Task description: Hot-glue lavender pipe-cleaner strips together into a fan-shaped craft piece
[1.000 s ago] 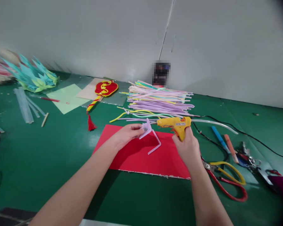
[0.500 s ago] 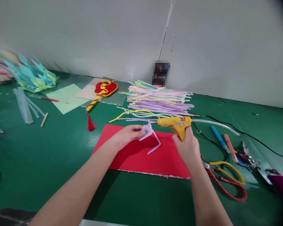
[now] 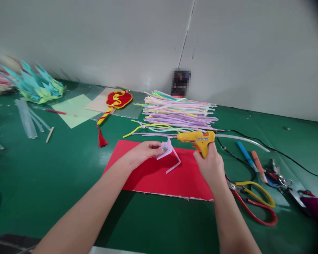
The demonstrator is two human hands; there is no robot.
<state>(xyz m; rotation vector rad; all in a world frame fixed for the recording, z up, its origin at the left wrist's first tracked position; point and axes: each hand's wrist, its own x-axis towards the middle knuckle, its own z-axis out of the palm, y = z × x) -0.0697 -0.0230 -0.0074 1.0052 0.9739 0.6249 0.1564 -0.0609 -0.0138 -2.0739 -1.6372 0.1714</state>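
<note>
The left hand (image 3: 145, 151) pinched the folded purple pipe cleaner (image 3: 167, 149) above the red board (image 3: 159, 176). The right hand (image 3: 210, 165) gripped the glue gun (image 3: 196, 137), nozzle (image 3: 174, 137) at the workpiece's far edge. The workpiece had tilted slightly, apparently presenting another spot.

Along the far edge of the green desk (image 3: 69, 190), toward the left, sits a spiky teal-and-lime ornament (image 3: 41, 86). Right of it lie a pale green paper square (image 3: 81, 106) and a red, yellow-edged ornament (image 3: 125, 101). Toward the desk's right, a red-and-yellow-handled hand tool (image 3: 257, 198) lies near a blue stick (image 3: 247, 156) and an orange stick (image 3: 258, 165).
</note>
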